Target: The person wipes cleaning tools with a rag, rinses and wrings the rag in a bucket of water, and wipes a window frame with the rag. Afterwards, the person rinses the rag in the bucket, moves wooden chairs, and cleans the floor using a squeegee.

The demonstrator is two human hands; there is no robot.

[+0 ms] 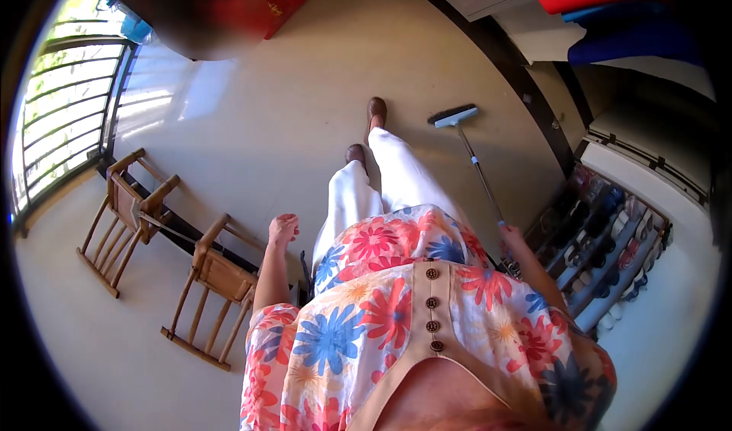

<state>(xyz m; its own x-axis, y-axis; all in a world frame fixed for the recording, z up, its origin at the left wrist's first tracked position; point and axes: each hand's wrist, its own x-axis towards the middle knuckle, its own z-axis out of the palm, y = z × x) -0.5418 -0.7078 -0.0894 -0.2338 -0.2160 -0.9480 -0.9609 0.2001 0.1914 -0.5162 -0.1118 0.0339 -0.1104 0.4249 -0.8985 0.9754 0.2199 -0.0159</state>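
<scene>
My right hand (pixel 512 238) is closed around the upper end of a long-handled broom (pixel 478 173). The broom's light blue head with dark bristles (pixel 455 115) rests on the floor, ahead and to the right of my feet. On the other side, my left hand (pixel 284 229) hangs beside my hip with its fingers curled, and nothing shows in it. Below me are my white trousers and brown shoes (pixel 376 112), one foot ahead of the other.
Two wooden chairs (pixel 222 275) stand at the left, near a barred window (pixel 65 111). A rack of shoes (pixel 610 237) is on the right. Red and blue cloths (pixel 637 38) hang at the upper right. A red box (pixel 276 3) is at the top.
</scene>
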